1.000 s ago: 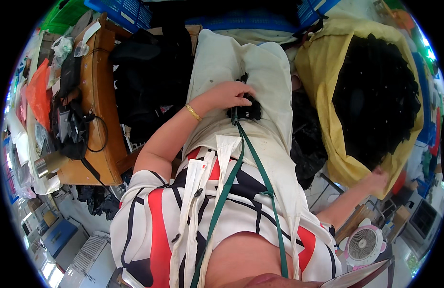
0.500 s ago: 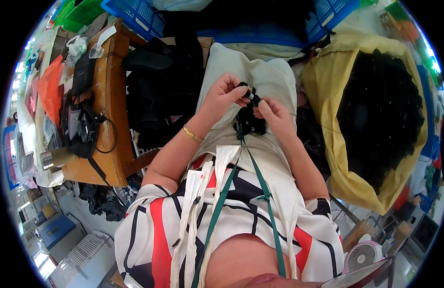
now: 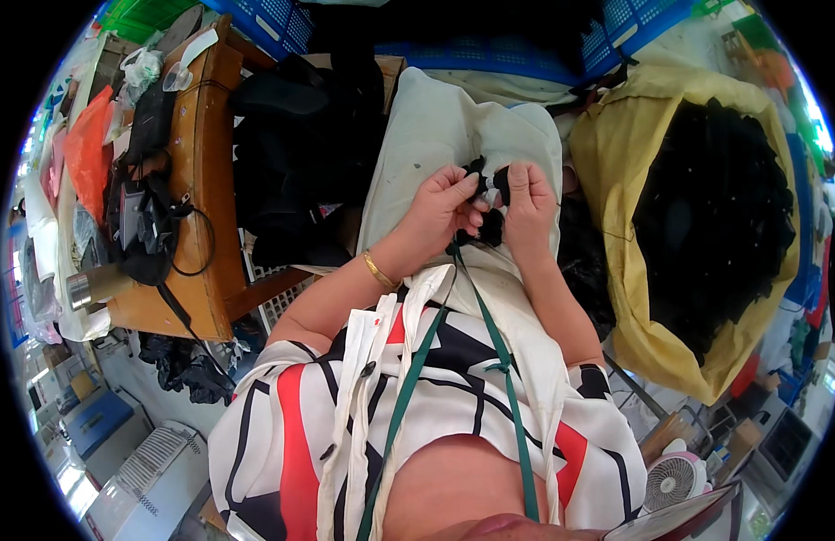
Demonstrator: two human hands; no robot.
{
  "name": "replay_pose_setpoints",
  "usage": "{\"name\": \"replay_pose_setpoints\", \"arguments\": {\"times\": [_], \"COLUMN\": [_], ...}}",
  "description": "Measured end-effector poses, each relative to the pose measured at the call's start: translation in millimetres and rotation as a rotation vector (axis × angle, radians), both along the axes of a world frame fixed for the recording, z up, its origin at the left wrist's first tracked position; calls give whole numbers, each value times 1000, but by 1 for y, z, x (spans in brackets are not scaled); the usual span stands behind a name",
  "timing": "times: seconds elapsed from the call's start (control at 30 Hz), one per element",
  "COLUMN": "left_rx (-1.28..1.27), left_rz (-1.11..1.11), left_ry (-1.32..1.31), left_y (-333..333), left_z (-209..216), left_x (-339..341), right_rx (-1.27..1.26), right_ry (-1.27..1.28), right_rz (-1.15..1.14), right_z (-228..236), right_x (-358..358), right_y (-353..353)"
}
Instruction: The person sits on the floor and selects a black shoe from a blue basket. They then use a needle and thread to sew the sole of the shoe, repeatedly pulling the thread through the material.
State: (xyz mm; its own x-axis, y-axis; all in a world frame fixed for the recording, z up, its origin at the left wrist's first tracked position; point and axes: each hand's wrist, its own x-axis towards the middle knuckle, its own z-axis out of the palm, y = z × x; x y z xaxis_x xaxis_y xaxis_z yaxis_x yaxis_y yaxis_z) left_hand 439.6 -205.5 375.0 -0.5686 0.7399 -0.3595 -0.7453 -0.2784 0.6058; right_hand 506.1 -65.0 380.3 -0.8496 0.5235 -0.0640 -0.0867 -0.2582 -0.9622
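Above my lap, covered by a pale apron (image 3: 417, 135), both hands meet over a small black cloth-like piece (image 3: 500, 183) with a whitish bit at its middle. My left hand (image 3: 445, 206), a gold bangle at its wrist, pinches the piece's left side. My right hand (image 3: 529, 203) is closed on its right end, thumb up. More black material (image 3: 490, 227) lies just beneath the hands on the apron. A dark green cord (image 3: 490, 338) runs down from my neck to the hands; what hangs at its end is hidden.
To the right stands a yellow sack (image 3: 616, 180) full of black pieces. Ahead is a blue basket (image 3: 634, 32) with black material. A wooden table (image 3: 201, 261) at the left carries a metal flask (image 3: 93, 287) and bags. Black items (image 3: 296, 171) are heaped beside my lap.
Both hands have come a little nearer to my body. The right hand has turned upright, its thumb now over the piece's right end. The view has shifted slightly.
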Motion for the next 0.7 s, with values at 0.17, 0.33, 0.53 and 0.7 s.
{"name": "replay_pose_setpoints", "arguments": {"times": [0.17,0.33,0.53,0.7], "left_rx": [-65,-231,-60,-143], "left_rz": [-149,-153,-207,-286], "left_ry": [-28,236,-86,131], "left_y": [-6,-5,-9,-15], "left_z": [7,4,4,12], "left_x": [-16,-18,-7,-12], "right_rx": [49,351,690,464], "right_ry": [-95,-76,-112,-92], "right_rz": [86,42,-7,38], "right_z": [-1,-3,-8,5], "right_x": [4,11,4,11], "right_y": [13,2,5,-1]}}
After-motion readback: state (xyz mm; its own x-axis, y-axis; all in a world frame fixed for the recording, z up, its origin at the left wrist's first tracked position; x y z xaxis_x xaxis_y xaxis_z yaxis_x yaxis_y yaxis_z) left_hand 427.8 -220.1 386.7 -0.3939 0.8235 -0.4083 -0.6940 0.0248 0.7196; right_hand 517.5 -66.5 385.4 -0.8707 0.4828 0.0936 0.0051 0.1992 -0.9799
